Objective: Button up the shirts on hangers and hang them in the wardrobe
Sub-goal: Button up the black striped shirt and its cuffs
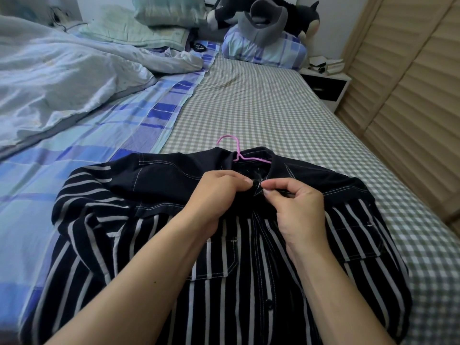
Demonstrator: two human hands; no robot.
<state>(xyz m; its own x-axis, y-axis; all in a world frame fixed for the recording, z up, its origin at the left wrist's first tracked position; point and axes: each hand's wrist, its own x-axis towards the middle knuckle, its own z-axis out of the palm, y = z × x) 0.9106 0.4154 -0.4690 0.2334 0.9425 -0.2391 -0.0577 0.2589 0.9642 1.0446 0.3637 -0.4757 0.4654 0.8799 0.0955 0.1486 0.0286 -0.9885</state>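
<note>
My forearms came in nearest of all, crossing over the striped shirt, which I take as my landmark. It lay face up on the bed, on the grey checked sheet, its hem toward me and its collar away from me. Beyond the collar the bed ran on to the pillows and a dark plush toy; to the shirt's left lay the rumpled pale duvet on a blue plaid sheet; to its right stood the slatted wardrobe doors, shut as far as I could see.

The pink hanger was already inside the shirt, its hook poking out past the collar onto the sheet.

My left hand was clenched on the fabric at the top of the placket, just below the collar, thumb and fingers pinching the left edge. My right hand met it there, its grip pinching the facing edge, fingertips nearly touching those of the left. The button itself was too small and dark to make out.

I judged the work to be early: the hanger was in, I was at the topmost button, and one button lower down the front looked closed, though I could not tell about the others. Hanging in the wardrobe was not yet done, and no other shirts were in view.
</note>
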